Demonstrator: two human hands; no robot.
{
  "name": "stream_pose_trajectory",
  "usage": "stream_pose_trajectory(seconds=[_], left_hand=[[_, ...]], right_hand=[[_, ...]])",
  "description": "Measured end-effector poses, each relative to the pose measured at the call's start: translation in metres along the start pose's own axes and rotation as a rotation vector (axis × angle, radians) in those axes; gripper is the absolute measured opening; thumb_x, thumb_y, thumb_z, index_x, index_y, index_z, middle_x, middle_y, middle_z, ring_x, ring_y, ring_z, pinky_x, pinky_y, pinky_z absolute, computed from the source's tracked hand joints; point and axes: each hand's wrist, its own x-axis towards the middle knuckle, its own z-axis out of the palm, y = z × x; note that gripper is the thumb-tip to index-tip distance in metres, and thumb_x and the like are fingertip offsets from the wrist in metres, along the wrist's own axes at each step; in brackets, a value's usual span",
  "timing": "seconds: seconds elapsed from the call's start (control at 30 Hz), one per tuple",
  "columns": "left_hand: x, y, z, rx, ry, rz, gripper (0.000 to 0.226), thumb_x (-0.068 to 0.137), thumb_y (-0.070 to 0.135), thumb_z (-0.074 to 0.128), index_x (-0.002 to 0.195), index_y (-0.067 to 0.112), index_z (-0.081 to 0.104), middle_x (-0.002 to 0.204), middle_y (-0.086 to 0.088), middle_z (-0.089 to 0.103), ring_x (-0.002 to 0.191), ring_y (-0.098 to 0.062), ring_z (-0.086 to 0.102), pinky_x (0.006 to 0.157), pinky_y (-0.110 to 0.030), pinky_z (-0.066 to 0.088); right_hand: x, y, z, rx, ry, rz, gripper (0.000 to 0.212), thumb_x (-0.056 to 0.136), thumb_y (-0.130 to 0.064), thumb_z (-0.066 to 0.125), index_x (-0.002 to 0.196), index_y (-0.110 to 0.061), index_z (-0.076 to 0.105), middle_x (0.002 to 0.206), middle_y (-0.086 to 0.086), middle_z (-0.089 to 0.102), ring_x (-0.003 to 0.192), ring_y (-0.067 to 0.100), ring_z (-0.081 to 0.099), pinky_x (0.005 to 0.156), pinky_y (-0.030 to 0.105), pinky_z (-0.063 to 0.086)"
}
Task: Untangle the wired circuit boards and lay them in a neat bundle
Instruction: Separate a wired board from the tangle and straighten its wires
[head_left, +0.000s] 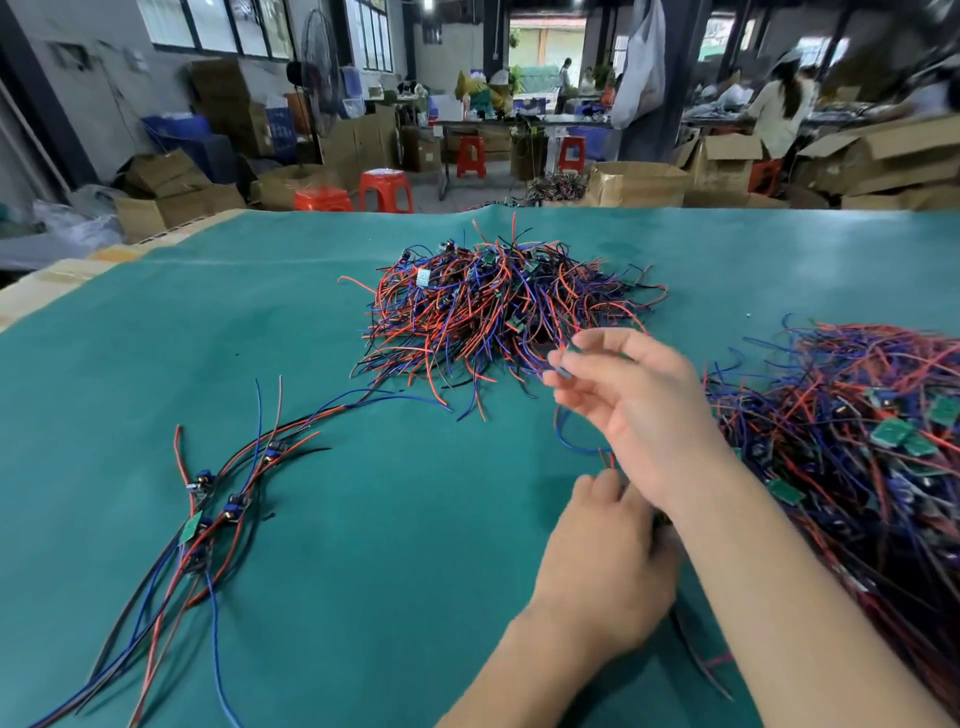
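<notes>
My right hand is raised at the near edge of the tangled pile, fingers loosely spread and pinching a small board, I judge to lift it free. My left hand, just below, curls around trailing wires to steady them. Sorted boards lie together at near left on the green mat.

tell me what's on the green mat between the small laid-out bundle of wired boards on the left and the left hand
Head view: only bare green mat between the laid-out bundle and the left hand.
</notes>
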Motion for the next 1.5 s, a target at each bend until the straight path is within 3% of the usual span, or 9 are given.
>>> stream_pose_trajectory(seconds=[0.1, 0.17, 0.27, 0.33, 0.5, 0.83, 1.13, 1.37, 1.5], left_hand=[[0.010, -0.033, -0.021, -0.373, 0.222, -0.320, 0.016, 0.091, 0.000, 0.050, 0.087, 0.010, 0.063, 0.082, -0.006, 0.066, 0.070, -0.019, 0.056, 0.068, -0.031, 0.047], [0.009, -0.054, -0.035, -0.887, 0.297, -0.541, 0.021, 0.097, -0.004, 0.043, 0.094, 0.001, 0.063, 0.083, -0.015, 0.069, 0.066, -0.021, 0.064, 0.063, -0.028, 0.053], [0.009, -0.065, -0.042, -1.262, 0.252, -0.550, 0.021, 0.102, 0.003, 0.045, 0.107, -0.006, 0.063, 0.099, -0.022, 0.071, 0.083, -0.024, 0.070, 0.076, -0.032, 0.059], [0.008, -0.064, -0.040, -1.283, 0.193, -0.510, 0.023, 0.102, 0.006, 0.047, 0.106, -0.005, 0.067, 0.103, -0.021, 0.073, 0.087, -0.023, 0.070, 0.082, -0.034, 0.059], [0.004, -0.067, -0.050, -1.271, 0.060, -0.537, 0.029, 0.102, 0.019, 0.052, 0.097, -0.005, 0.066, 0.083, -0.019, 0.070, 0.077, -0.026, 0.065, 0.067, -0.024, 0.055], [0.004, -0.068, -0.047, -1.253, 0.167, -0.510, 0.011, 0.089, -0.005, 0.065, 0.101, -0.006, 0.065, 0.089, -0.020, 0.069, 0.086, -0.031, 0.066, 0.069, -0.025, 0.054], [0.004, -0.073, -0.053, -1.277, 0.170, -0.518, 0.008, 0.095, 0.004, 0.061, 0.087, 0.006, 0.061, 0.082, -0.013, 0.066, 0.072, -0.023, 0.064, 0.062, -0.024, 0.053], [0.002, -0.075, -0.050, -1.142, 0.132, -0.456, 0.021, 0.084, -0.006, 0.071, 0.101, 0.005, 0.068, 0.081, -0.009, 0.073, 0.084, -0.026, 0.071, 0.067, -0.024, 0.054], [0.003, -0.075, -0.051, -1.166, 0.099, -0.475, 0.018, 0.086, -0.007, 0.068, 0.102, 0.001, 0.069, 0.082, -0.014, 0.073, 0.075, -0.019, 0.069, 0.066, -0.024, 0.055]], right_hand=[[-0.020, 0.016, -0.015, 0.082, -0.037, 0.043, 0.032, 0.084, 0.015, 0.064, 0.106, -0.008, 0.058, 0.089, 0.012, 0.076, 0.075, 0.023, 0.073, 0.063, 0.026, 0.058], [-0.026, 0.035, -0.021, 0.032, -0.033, 0.057, 0.036, 0.084, 0.017, 0.062, 0.110, -0.008, 0.060, 0.088, 0.008, 0.076, 0.080, 0.020, 0.071, 0.067, 0.025, 0.056], [-0.029, 0.056, -0.022, -0.124, -0.055, 0.054, 0.042, 0.081, 0.021, 0.062, 0.110, -0.010, 0.067, 0.090, 0.009, 0.076, 0.082, 0.017, 0.069, 0.074, 0.024, 0.053], [-0.029, 0.061, -0.023, -0.215, -0.054, 0.024, 0.044, 0.079, 0.020, 0.062, 0.107, -0.013, 0.071, 0.094, 0.008, 0.079, 0.082, 0.013, 0.072, 0.073, 0.020, 0.053], [-0.025, 0.063, -0.027, -0.261, -0.020, 0.022, 0.027, 0.078, 0.007, 0.061, 0.082, -0.013, 0.078, 0.076, 0.001, 0.076, 0.061, 0.008, 0.063, 0.054, 0.016, 0.046], [-0.020, 0.068, -0.032, -0.188, -0.005, 0.054, 0.014, 0.087, 0.002, 0.073, 0.080, -0.009, 0.079, 0.084, 0.015, 0.076, 0.076, 0.027, 0.066, 0.078, 0.045, 0.052], [-0.020, 0.071, -0.038, -0.281, -0.051, -0.001, 0.003, 0.088, -0.005, 0.075, 0.086, -0.007, 0.076, 0.083, 0.005, 0.077, 0.070, 0.014, 0.070, 0.061, 0.020, 0.051], [-0.020, 0.073, -0.035, -0.234, 0.064, 0.033, 0.024, 0.087, 0.003, 0.074, 0.108, -0.008, 0.069, 0.084, 0.010, 0.079, 0.070, 0.021, 0.073, 0.079, 0.042, 0.059], [-0.020, 0.073, -0.036, -0.319, 0.096, -0.018, 0.022, 0.086, 0.003, 0.075, 0.100, -0.013, 0.072, 0.085, 0.006, 0.080, 0.076, 0.019, 0.074, 0.081, 0.033, 0.059]])
